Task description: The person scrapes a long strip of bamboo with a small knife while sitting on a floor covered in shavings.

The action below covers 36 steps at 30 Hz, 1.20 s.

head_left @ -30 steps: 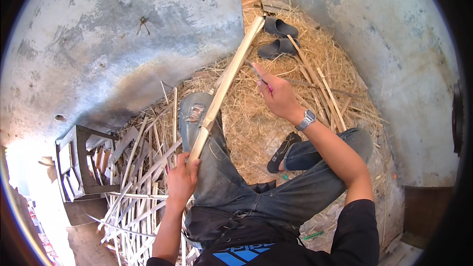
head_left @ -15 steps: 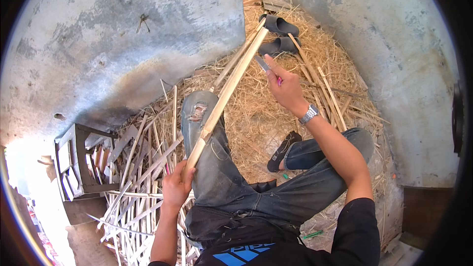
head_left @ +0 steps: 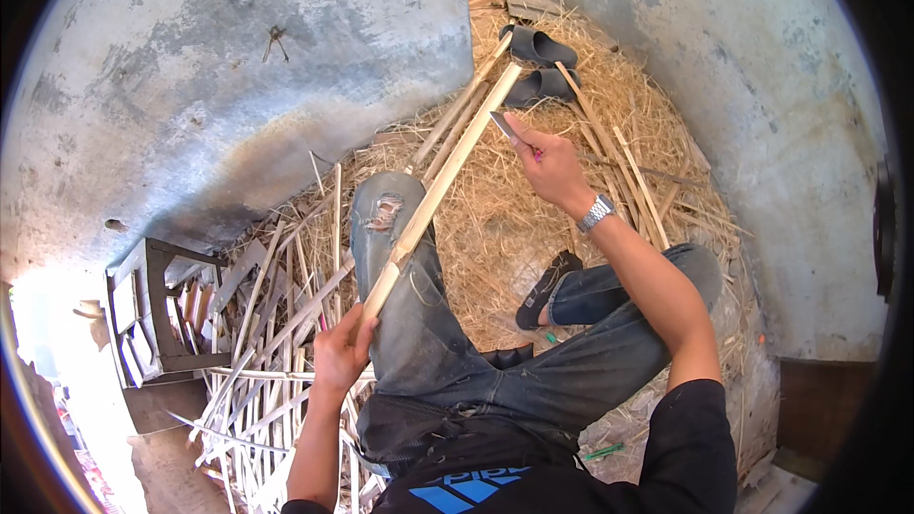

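Note:
My left hand [head_left: 344, 352] is closed around the near end of a pale split bamboo strip [head_left: 455, 168]. The strip slants up and away across my thigh, with a notch-like node above the knee's inner side. In my right hand [head_left: 549, 167] is a knife [head_left: 505, 126], its short blade pointing toward the upper left beside the strip's far half. A bit of pink shows between the fingers, and the rest of the handle is hidden. Between blade and strip there seems to be a narrow gap.
Straw-like shavings [head_left: 486, 228] cover the floor. Dark slippers [head_left: 541, 86] lie beyond the strip's tip. Long strips [head_left: 609, 157] rest at the right, and a heap of pale strips [head_left: 271, 419] lies left. A dark frame [head_left: 157, 362] stands by the left wall [head_left: 238, 57].
The bamboo strip's far end has dropped slightly and moved right. The knife has shifted a little, its blade now turned more plainly into view. My left hand keeps its hold.

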### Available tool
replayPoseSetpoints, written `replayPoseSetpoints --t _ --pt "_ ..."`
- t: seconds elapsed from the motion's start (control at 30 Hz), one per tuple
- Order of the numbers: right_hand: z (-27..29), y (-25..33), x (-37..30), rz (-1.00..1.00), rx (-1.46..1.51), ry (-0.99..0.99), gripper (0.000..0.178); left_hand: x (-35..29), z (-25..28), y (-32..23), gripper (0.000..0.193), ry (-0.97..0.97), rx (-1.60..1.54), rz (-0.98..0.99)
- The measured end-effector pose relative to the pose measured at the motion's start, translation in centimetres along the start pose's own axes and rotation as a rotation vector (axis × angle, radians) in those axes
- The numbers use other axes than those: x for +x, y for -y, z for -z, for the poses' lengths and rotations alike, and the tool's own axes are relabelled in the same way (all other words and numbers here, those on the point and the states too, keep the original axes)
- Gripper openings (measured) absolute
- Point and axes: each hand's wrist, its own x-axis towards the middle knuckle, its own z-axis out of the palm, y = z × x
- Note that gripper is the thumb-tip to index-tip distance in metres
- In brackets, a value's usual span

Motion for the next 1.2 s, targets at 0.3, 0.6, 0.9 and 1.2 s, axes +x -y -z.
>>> replayPoseSetpoints --t 0.3,0.6,0.9,1.2 --pt "-0.7 0.1 -1.4 -0.033 0.12 0.083 0.041 0.1 -0.2 -1.3 0.024 0.039 -0.08 0.021" --pt "0.2 0.4 -1.3 -0.041 0.19 0.114 0.041 -0.3 -1.1 -0.4 0.029 -0.034 -0.083 -0.032" --pt "0.3 0.9 -0.1 -0.137 0.171 0.118 0.039 0.3 -0.8 -1.2 0.024 -0.012 -0.078 -0.021" --pt "-5.8 5.2 -8.0 0.293 0.365 0.191 0.038 -0.2 -2.4 -0.8 0.029 -0.038 -0.135 0.057"
